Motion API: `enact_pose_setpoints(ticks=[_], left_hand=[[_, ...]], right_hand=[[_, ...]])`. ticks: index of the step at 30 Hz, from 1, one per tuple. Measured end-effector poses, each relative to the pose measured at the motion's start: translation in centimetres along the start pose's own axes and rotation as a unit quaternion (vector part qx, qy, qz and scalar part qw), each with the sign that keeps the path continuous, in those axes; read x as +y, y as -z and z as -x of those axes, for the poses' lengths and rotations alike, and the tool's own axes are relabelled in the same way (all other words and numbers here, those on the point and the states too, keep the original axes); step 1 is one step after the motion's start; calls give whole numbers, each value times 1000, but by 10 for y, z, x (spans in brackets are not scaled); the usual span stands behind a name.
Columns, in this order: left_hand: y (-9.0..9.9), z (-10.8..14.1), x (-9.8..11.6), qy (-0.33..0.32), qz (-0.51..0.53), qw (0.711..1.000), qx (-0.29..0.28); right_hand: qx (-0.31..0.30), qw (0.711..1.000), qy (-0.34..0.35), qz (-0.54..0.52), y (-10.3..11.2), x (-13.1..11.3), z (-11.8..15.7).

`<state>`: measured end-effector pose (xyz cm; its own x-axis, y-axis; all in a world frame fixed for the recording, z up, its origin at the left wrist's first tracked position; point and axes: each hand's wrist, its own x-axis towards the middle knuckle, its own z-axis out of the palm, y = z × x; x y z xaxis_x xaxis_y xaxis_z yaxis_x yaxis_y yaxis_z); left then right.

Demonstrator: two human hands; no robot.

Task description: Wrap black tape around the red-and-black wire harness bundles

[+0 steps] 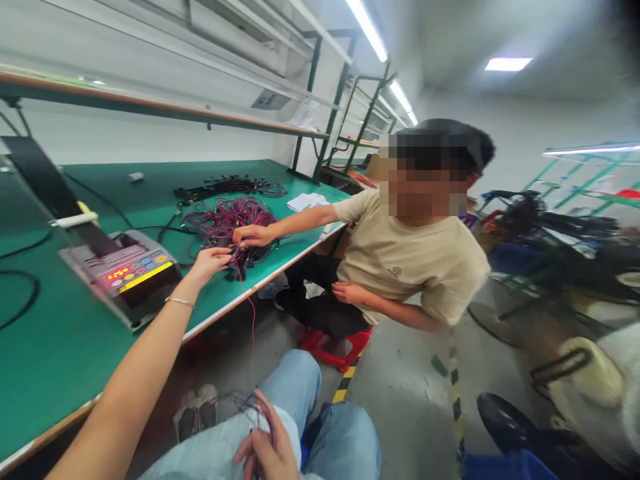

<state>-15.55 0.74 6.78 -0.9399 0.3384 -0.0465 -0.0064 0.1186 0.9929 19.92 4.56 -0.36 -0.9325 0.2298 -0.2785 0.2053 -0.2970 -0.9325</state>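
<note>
My left hand [213, 262] reaches over the green table at the near side of a tangled pile of red and black wires [230, 220], its fingers pinched on wires there. A co-worker's hand [253, 235] touches the same bunch just beyond it. From this spot a thin red wire [253, 333] hangs over the table edge down toward my lap. Low in the view, above my jeans, my right hand [267, 440] has its fingers closed around dark thin wires [245, 401].
A machine with a red display [135, 270] stands on the green table [45, 360] at left. Black cables [230, 187] and papers [306, 201] lie farther back. A co-worker [405, 267] sits on a red stool [345, 353] at right. A shelf [150, 105] runs above the table.
</note>
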Motion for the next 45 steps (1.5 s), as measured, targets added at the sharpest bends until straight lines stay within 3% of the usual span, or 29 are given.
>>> enact_pose_setpoints(ticks=[3,7,9,14,22,27,34,41,45], left_hand=[[5,0,-2,23,-17,999,-22],[9,-1,-4,53,-83,993,-69],[9,-2,-8,67,-106,988,-88],[12,1,-21,65,-81,990,-97],[10,-3,-27,51,54,997,11],[18,8,-17,64,189,980,-30],[3,20,-8,71,353,932,-30],[-2,32,-15,67,423,900,-77],[0,37,-16,84,445,883,-121]], right_hand=[[14,999,-18,-39,-1,9,-11],[113,991,-2,-75,-7,14,-25],[130,988,-15,-81,-8,17,-30],[78,988,-88,-95,-8,29,-42],[30,994,-103,-1,-12,28,-41],[-37,994,-100,26,3,29,-24],[5,995,-68,71,12,30,-26],[-110,989,-95,-29,14,20,-4],[-91,985,-77,-125,20,14,2]])
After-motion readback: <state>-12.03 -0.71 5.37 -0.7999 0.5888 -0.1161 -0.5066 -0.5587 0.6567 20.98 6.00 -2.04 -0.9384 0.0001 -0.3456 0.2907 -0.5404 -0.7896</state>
